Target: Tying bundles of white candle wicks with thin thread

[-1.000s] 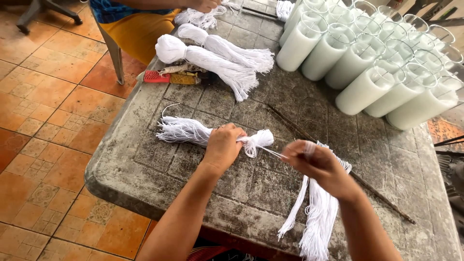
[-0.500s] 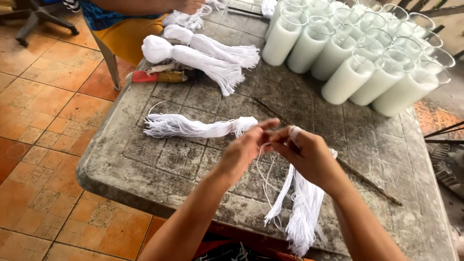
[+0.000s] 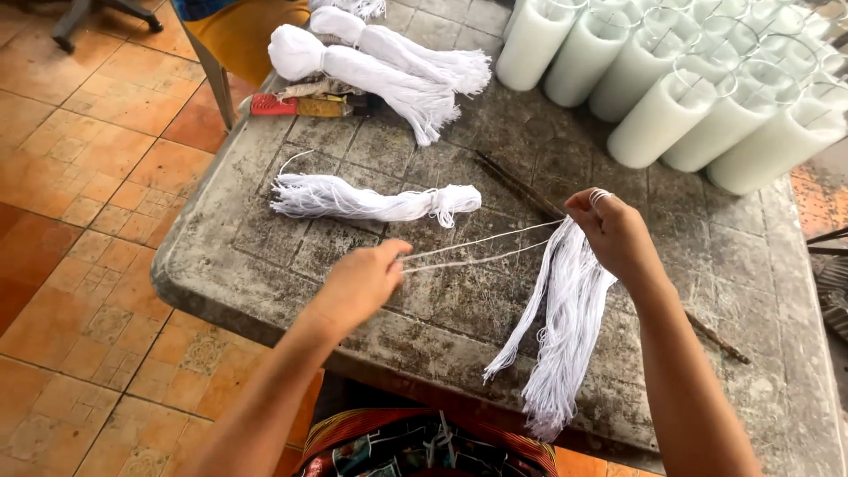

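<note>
My left hand (image 3: pixel 364 284) pinches the ends of two white strings (image 3: pixel 481 250) stretched taut across to my right hand (image 3: pixel 614 231). The right hand grips the top of a loose hank of white strings (image 3: pixel 565 327) that hangs down over the table's near edge, with string wound around a finger. A tied bundle of white string (image 3: pixel 367 200) lies flat on the grey table (image 3: pixel 265 238) just beyond my left hand, untouched.
Two bigger tied string bundles (image 3: pixel 380 71) lie further back beside a red tool (image 3: pixel 274 105). Several glass jars of white wax (image 3: pixel 698 97) crowd the far right. A long thin rod (image 3: pixel 521 190) lies diagonally on the table. Tiled floor at left.
My hands, together half a second ago, have pulled apart, drawing two strings taut between them. One second ago my left hand lay on the tied bundle; it has let go.
</note>
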